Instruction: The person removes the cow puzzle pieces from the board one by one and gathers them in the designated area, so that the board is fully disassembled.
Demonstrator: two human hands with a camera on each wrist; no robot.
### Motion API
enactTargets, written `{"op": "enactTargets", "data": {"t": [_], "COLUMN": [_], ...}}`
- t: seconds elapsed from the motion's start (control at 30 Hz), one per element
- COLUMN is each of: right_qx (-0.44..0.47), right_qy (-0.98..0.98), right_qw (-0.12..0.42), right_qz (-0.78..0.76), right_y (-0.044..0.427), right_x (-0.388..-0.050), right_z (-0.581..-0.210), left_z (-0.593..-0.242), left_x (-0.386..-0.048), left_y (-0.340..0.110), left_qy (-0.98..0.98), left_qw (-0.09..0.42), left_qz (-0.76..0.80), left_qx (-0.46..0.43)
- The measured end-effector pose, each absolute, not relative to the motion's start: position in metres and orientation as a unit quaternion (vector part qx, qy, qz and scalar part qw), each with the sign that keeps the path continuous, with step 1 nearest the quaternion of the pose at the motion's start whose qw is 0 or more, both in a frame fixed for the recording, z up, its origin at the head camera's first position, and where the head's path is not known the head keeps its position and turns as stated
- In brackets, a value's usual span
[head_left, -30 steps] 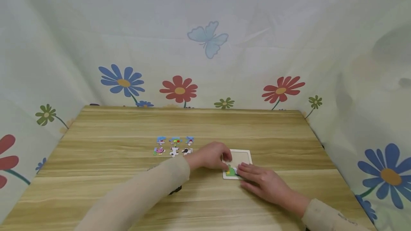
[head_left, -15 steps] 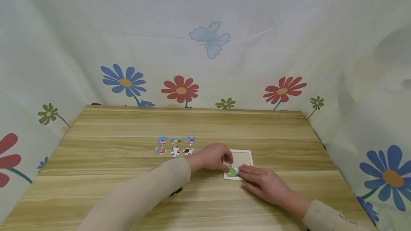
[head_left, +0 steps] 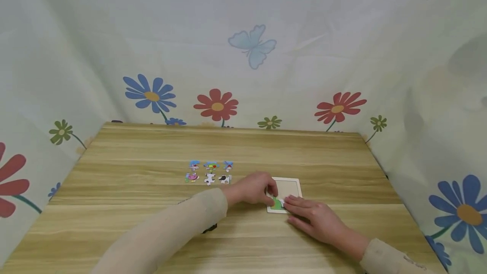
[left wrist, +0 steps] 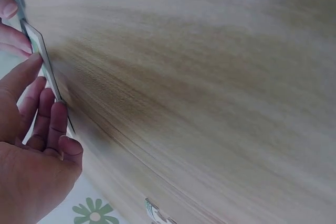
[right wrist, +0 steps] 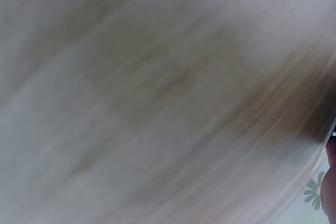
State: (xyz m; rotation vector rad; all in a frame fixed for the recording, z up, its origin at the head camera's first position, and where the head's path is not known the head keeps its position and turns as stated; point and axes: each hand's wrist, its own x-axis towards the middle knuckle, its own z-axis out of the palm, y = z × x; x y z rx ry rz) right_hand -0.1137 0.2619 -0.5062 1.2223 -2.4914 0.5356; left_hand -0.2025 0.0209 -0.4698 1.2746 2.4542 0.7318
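A small square jigsaw tray [head_left: 286, 187] with a pale rim lies on the table in the head view. Green puzzle pieces [head_left: 278, 204] sit in its near left corner, partly covered by fingers. My left hand [head_left: 253, 187] holds the tray's left side with curled fingers, its thumb at the green pieces. In the left wrist view, that hand [left wrist: 39, 135] has its fingertips along the tray's edge [left wrist: 48, 66]. My right hand [head_left: 317, 220] rests straight fingers on the tray's near right part. Only a sliver of the right hand [right wrist: 331, 182] appears in the right wrist view.
Several loose jigsaw pieces [head_left: 209, 177] lie in two rows left of the tray, beyond the left forearm. A small black object [head_left: 210, 228] shows beside the left sleeve. Floral cloth [head_left: 182, 54] hangs behind and beside the wooden table [head_left: 243, 147].
The whole head view has shifted slightly, so the scene sits a little further right. Both hands stay at the tray, with the left fingers and thumb only slightly moved.
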Motion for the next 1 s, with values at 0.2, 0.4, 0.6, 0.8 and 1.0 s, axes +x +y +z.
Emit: {"op": "enactTargets", "data": {"t": [0.2,0.4,0.6,0.8,1.0], "right_qx": [0.424,0.420,0.417,0.417,0.416], "right_qy": [-0.872,-0.874,-0.878,-0.875,-0.874], "right_qw": [0.159,0.159,0.152,0.160,0.164], "right_qz": [0.187,0.185,0.181,0.186,0.188], "right_y": [0.263,0.263,0.263,0.262,0.261], "right_x": [-0.114,-0.113,-0.111,-0.112,-0.113], "right_z": [-0.507,-0.507,-0.507,-0.508,-0.509], "left_z": [-0.471,-0.474,-0.474,-0.477,-0.477], "left_x": [-0.203,-0.203,-0.200,-0.198,-0.197], "left_y": [0.022,0.020,0.017,0.013,0.012], "left_qy": [0.848,0.855,0.855,0.853,0.851], "left_qw": [0.145,0.122,0.110,0.094,0.090], "left_qz": [0.255,0.236,0.234,0.232,0.243], "left_qx": [0.442,0.446,0.451,0.458,0.457]}}
